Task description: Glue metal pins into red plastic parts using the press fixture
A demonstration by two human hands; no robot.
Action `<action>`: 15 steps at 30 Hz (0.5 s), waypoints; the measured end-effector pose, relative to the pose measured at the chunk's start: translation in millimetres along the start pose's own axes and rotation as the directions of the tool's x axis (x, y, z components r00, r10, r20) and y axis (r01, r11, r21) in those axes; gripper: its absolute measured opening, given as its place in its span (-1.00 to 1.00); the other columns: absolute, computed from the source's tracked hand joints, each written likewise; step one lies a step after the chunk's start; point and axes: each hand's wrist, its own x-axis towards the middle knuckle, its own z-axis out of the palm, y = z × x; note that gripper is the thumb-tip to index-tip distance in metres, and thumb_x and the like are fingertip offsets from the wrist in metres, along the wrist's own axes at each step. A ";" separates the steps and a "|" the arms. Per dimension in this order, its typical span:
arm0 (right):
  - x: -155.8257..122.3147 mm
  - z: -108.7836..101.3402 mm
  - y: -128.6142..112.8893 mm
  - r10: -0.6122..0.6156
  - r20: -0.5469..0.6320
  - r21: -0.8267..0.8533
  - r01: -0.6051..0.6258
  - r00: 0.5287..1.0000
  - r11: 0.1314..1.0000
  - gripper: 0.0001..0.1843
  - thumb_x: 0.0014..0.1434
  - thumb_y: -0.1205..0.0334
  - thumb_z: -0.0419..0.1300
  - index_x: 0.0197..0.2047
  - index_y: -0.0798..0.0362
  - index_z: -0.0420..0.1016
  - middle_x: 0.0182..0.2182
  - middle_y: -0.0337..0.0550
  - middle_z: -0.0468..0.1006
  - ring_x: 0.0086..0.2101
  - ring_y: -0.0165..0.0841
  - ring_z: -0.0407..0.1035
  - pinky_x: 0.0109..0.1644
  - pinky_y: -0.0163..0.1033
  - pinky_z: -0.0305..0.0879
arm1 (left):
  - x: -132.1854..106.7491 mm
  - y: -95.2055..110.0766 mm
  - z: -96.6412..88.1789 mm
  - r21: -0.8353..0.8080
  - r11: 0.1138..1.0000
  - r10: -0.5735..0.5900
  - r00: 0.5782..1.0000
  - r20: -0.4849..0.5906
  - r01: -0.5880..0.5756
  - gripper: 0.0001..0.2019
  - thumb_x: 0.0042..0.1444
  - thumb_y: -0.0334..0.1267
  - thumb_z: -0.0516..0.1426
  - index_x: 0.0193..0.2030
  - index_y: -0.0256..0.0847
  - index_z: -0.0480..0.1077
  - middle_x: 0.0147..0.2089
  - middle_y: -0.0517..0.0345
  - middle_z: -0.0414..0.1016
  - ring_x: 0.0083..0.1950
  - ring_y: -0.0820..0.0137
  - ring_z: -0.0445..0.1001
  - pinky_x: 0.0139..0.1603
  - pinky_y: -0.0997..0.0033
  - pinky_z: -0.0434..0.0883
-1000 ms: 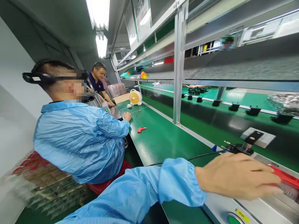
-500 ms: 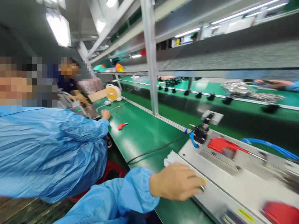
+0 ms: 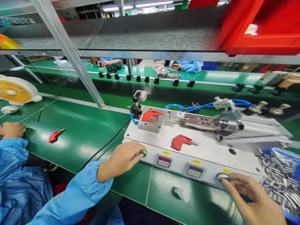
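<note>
My left hand (image 3: 124,157) rests at the left end of a white bench machine (image 3: 140,137), its thumb and fingers closed about a green push button (image 3: 142,153). At the right end, my right hand (image 3: 254,195) has its thumb and index finger on another push button (image 3: 223,177). A red pistol-shaped handle (image 3: 150,115) sits in the machine's metal fixture, a thin shaft running from it toward the cylinder (image 3: 228,122). A second red handle (image 3: 180,142) with a short metal tip lies loose on the machine top, between my hands and the cylinder.
A blue bin (image 3: 287,153) of metal pieces stands at the right. On the green bench lie another red handle (image 3: 55,136), a black cable (image 3: 105,145) and a crumpled clear scrap (image 3: 182,194). A co-worker's hand (image 3: 12,129) and a fan (image 3: 17,90) are at left; a red bin (image 3: 264,42) sits above.
The view has swung to the right, bringing my right hand and the whole machine into sight. My left hand is still at the green button.
</note>
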 end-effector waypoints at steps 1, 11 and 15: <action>-4.1 -0.1 -4.2 0.003 -0.017 0.035 -0.002 1.000 0.999 -0.53 0.24 -0.34 0.22 -0.22 -0.07 0.48 -0.43 -0.14 0.62 -0.50 -0.20 0.54 -0.35 -0.17 0.58 | -3.7 0.4 0.9 -0.041 0.999 0.007 0.999 -0.040 -0.008 -0.83 0.44 -0.34 0.02 0.02 -0.16 0.42 -0.23 0.12 0.61 -0.23 0.31 0.60 -0.17 0.36 0.52; -70.8 49.7 23.9 -0.048 0.053 0.019 0.047 0.997 0.999 -0.38 0.41 -0.35 0.04 -0.41 -0.03 0.47 -0.60 -0.22 0.45 -0.60 -0.35 0.33 -0.46 -0.27 0.33 | 62.4 55.2 -4.8 -0.037 0.978 0.194 0.963 -0.186 -0.204 -0.78 0.44 -0.14 0.13 0.06 -0.20 0.45 0.03 -0.10 0.59 0.00 0.15 0.58 -0.01 0.17 0.57; -74.4 55.2 42.0 -0.087 0.133 -0.012 0.090 0.987 0.996 -0.38 0.39 -0.38 0.06 -0.37 -0.04 0.57 -0.53 -0.18 0.54 -0.54 -0.31 0.43 -0.46 -0.25 0.35 | 116.4 77.7 -0.5 0.185 0.965 0.172 0.981 0.084 -0.185 -0.68 0.37 -0.14 0.21 0.14 -0.29 0.46 0.09 -0.20 0.55 0.09 0.03 0.57 0.02 0.07 0.59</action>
